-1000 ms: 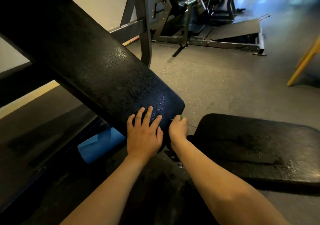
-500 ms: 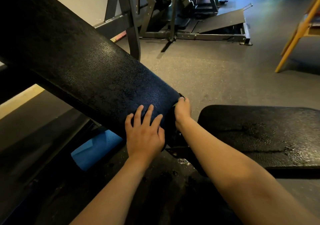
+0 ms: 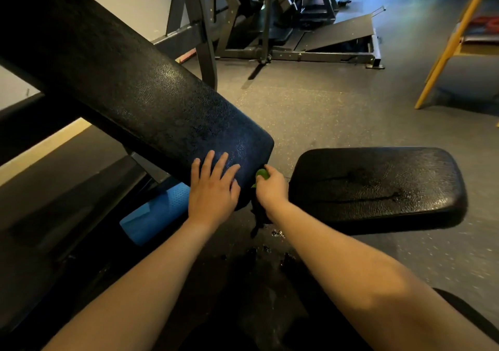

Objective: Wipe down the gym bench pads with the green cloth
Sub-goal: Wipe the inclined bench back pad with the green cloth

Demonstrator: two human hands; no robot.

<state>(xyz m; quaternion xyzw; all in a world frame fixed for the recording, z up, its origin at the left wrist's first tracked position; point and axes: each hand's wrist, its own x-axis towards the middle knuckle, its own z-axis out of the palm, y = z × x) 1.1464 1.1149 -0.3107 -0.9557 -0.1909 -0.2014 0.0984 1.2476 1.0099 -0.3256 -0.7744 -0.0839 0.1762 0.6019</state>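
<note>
Right hand (image 3: pixel 271 187) clenched on green cloth (image 3: pixel 261 173) at lower end edge of back pad (image 3: pixel 151 102). Left hand (image 3: pixel 213 188) flat, fingers spread, bracing pad. Step: wiping end edge. Next, probably: seat pad (image 3: pixel 378 186).

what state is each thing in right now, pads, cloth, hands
back pad: tilted, textured surface shiny
seat pad: flat, wet streaks on top
green cloth: bunched in the right hand, mostly hidden, at the back pad's lower end
left hand: flat, fingers spread on the back pad
right hand: curled round the cloth
</note>
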